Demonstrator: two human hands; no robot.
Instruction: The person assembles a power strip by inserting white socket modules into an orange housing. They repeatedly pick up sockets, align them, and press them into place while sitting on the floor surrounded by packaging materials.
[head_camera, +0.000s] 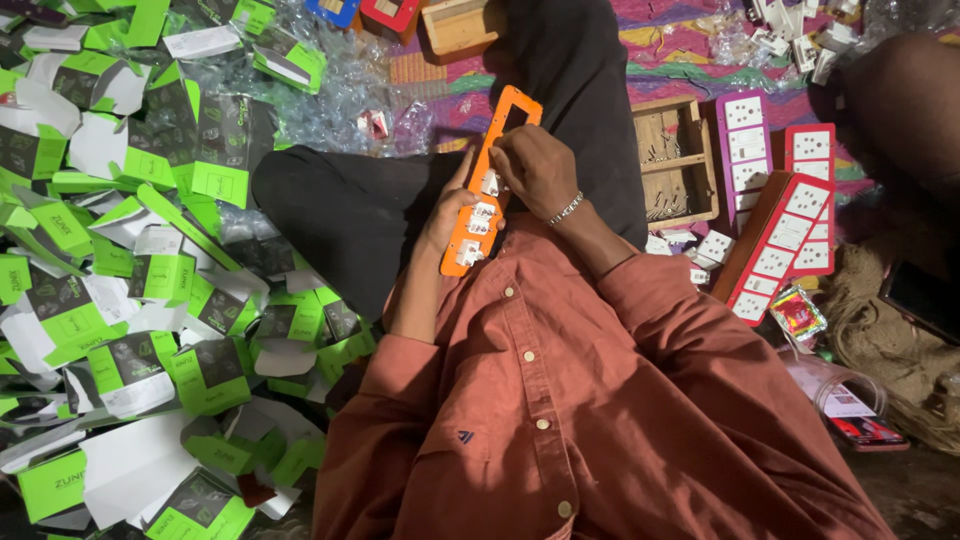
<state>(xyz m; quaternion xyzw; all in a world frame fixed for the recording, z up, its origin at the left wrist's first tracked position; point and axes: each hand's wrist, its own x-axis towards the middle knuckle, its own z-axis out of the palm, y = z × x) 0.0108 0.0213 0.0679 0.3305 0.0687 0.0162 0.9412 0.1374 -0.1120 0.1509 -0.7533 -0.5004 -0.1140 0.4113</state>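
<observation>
Orange socket panel (487, 190), tilted, part-filled

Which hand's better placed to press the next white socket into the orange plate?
Right, probably. The right hand already has fingertips on a white socket module in the long orange plastic plate; the left hand grips the plate's edge underneath, steadying it.

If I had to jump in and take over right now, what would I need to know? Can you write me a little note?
Left hand: holds the orange socket plate from underneath, tilted over the lap.
Right hand: fingers press a white socket piece into the plate's middle.
Done: three white pieces sit in the lower half of the plate.
Left: the upper slots are open.
Nearby: loose white socket pieces and a wooden tray on the right, filled red and purple plates beyond, green-and-white boxes piled on the left.
</observation>
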